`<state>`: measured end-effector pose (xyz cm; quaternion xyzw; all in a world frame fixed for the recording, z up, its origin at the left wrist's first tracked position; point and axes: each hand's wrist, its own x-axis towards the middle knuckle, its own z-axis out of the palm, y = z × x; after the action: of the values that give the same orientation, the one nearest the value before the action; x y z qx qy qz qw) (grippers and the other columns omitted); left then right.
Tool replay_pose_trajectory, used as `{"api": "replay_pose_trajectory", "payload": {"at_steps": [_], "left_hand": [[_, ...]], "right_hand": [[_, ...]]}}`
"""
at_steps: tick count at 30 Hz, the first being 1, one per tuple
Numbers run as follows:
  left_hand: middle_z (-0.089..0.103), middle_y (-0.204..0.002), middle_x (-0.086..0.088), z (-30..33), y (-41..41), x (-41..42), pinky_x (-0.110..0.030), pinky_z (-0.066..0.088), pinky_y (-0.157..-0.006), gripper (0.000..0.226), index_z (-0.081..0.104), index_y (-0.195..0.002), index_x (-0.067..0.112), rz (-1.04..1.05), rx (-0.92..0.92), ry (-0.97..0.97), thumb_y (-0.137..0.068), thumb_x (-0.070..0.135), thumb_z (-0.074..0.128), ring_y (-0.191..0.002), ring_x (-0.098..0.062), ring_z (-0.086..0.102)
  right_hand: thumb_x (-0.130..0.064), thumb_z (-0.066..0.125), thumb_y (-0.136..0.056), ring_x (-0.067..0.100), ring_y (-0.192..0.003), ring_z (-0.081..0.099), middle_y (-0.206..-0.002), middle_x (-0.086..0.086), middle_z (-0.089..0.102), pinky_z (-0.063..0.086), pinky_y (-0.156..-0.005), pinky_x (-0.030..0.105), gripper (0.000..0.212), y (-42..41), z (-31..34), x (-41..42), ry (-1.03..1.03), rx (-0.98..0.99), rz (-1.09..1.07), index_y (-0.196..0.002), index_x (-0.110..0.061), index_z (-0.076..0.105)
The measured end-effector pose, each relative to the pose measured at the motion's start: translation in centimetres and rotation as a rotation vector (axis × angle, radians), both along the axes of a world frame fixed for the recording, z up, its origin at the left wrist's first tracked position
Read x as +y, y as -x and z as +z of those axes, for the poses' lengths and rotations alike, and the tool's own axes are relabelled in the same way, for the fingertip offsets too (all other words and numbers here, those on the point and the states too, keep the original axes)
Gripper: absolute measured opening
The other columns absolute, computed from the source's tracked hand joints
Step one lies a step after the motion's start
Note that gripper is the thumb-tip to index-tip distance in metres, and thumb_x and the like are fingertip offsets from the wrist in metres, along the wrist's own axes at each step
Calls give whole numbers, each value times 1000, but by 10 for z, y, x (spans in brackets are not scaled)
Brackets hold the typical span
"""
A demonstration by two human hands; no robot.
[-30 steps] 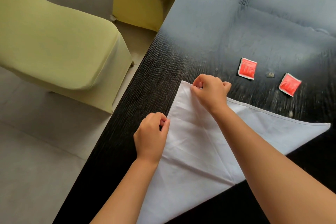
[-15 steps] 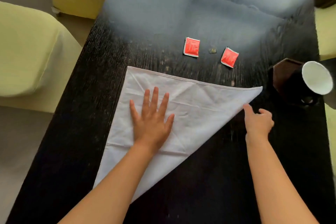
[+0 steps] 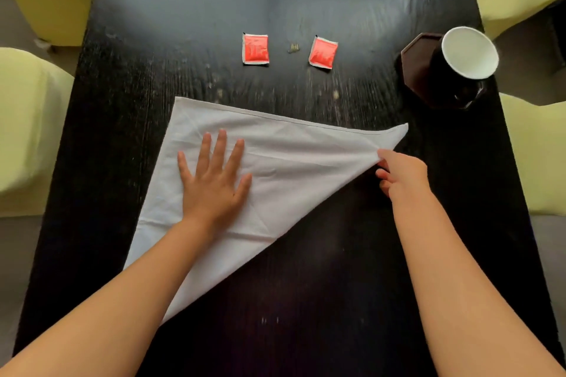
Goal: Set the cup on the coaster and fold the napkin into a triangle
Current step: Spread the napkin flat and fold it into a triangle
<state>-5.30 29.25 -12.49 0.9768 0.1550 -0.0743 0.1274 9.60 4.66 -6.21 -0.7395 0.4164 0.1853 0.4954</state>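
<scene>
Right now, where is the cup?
In the head view the cup stands at the far right of the table, on the dark coaster, beyond the right hand and right of the two red packets.

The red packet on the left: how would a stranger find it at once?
On the dark table, look beyond the white napkin. Two red packets lie there; it is the left packet, lying square, while the right packet is tilted.
</scene>
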Motion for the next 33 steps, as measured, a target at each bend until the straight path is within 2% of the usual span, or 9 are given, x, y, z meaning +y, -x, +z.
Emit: {"api": "replay_pose_trajectory", "payload": {"at_steps": [4, 13, 18, 21, 23, 26, 29, 31, 33], "left_hand": [[-7, -156, 3, 0, 7, -3, -58, -9, -110, 67, -2, -144, 33, -231, 1, -20, -84, 59, 12, -143, -18, -12], [19, -155, -9, 2, 29, -47, -65, 8, -106, 77, 24, -146, 26, -681, -80, -47, -82, 67, 29, -143, -31, 15], [11, -157, -5, 9, 42, -62, -67, -1, -105, 76, 17, -148, 30, -519, -84, -56, -83, 70, 22, -145, -24, 10], [0, -158, 0, 14, 65, -85, -57, -13, -108, 67, 9, -148, 31, -266, -84, 22, -88, 60, 19, -145, -17, -1], [-5, -158, 2, 13, 76, -100, -57, -13, -108, 65, 4, -148, 32, -162, -38, 61, -89, 57, 16, -145, -15, -6], [-9, -156, 5, 8, 83, -109, -60, -7, -109, 67, 2, -147, 33, -149, 23, 31, -86, 58, 16, -145, -15, -5], [-1, -157, 4, 5, 82, -110, -59, -4, -109, 66, 8, -147, 33, -136, 16, 30, -86, 57, 17, -145, -16, 1], [5, -158, 2, 4, 82, -110, -59, -2, -109, 64, 12, -147, 34, -125, 8, 25, -87, 56, 20, -145, -17, 4], [6, -159, 2, 1, 83, -109, -60, -2, -109, 66, 10, -147, 36, -139, 1, 14, -86, 57, 24, -145, -17, 3]], "right_hand": [[-18, 63, -83, 7, -48, 43, -83, -1, 65, 26, -28, 12, 6, 64, -1, -46, -62, 55, -140, -88, -14, 62], [-16, 66, -81, 3, -34, 41, -88, 3, 66, 25, -27, 14, 6, 198, 2, -122, -55, 130, -402, -85, -12, 63], [-9, 61, -81, 8, -45, 43, -82, 0, 65, 29, -30, 16, 18, 206, 7, -125, -43, 54, -450, -99, -11, 64], [-6, 52, -83, 18, -72, 56, -89, 0, 60, 40, -53, 18, 26, 214, 10, -110, 309, -234, -449, -104, -18, 58], [-4, 46, -81, 25, -91, 57, -97, 5, 56, 40, -74, 18, 28, 216, 15, -85, 536, -520, -233, -105, -10, 59], [-13, 44, -80, 32, -110, 56, -116, 16, 61, 35, -97, 32, 41, 213, 4, -28, 577, -723, 338, -117, -2, 59], [-27, 35, -90, 26, -144, 15, -154, 10, 25, 9, -113, 54, 58, 207, -16, 22, 630, -616, 816, -145, -14, 26], [-33, 26, -94, 17, -143, -13, -157, 1, -5, -8, -112, 53, 61, 203, -34, 28, 670, -480, 1000, -147, -22, -1], [-39, 20, -95, 15, -140, -21, -155, -1, -14, -15, -111, 53, 63, 201, -48, 12, 752, -366, 1105, -145, -21, -12]]}}
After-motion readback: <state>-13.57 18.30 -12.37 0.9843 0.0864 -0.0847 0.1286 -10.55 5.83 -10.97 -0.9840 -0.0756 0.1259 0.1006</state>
